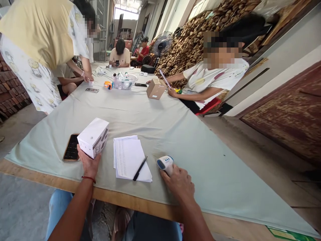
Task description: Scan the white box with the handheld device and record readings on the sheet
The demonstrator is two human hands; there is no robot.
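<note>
My left hand (pixel 89 164), with a red cord round its wrist, is wrapped round the near lower end of a white printed box (pixel 94 136), tilted above the table. Beside the box lies a dark phone (pixel 71 148) in a tan-edged case. My right hand (pixel 181 184) grips a white-and-blue handheld scanner (pixel 166 163), its dark window turned to the left. Between my hands, sheets of paper (pixel 127 157) lie on the cloth, the left one showing printed rows. A black pen (pixel 139 168) rests across their right edge.
A cloth-covered table (pixel 175 130) stretches ahead. Farther along stand a brown carton (pixel 156 89), a clear basin of bottles (pixel 124 83) and an orange tape roll (pixel 108 85). A person (pixel 210 77) sits right with a sheet; another (pixel 42 36) leans in left. More people sit behind.
</note>
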